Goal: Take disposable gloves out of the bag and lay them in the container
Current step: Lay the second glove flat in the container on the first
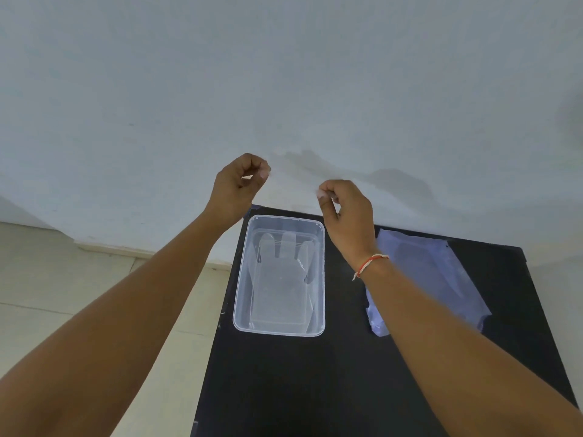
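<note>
A clear plastic container (279,331) stands on the black table (347,373), with one see-through disposable glove (279,279) lying flat in it, fingers pointing away from me. To its right lies the bluish translucent bag (432,272), partly under my right forearm. My left hand (239,184) and my right hand (345,212) are raised above the container's far end, each pinched at the fingertips. A whitish bit of thin clear film shows at both pinches. The glove stretched between them is almost invisible against the wall.
A pale wall fills the upper half of the view, right behind the table's far edge. Beige floor tiles (79,294) lie to the left of the table. A red and white thread circles my right wrist (369,264).
</note>
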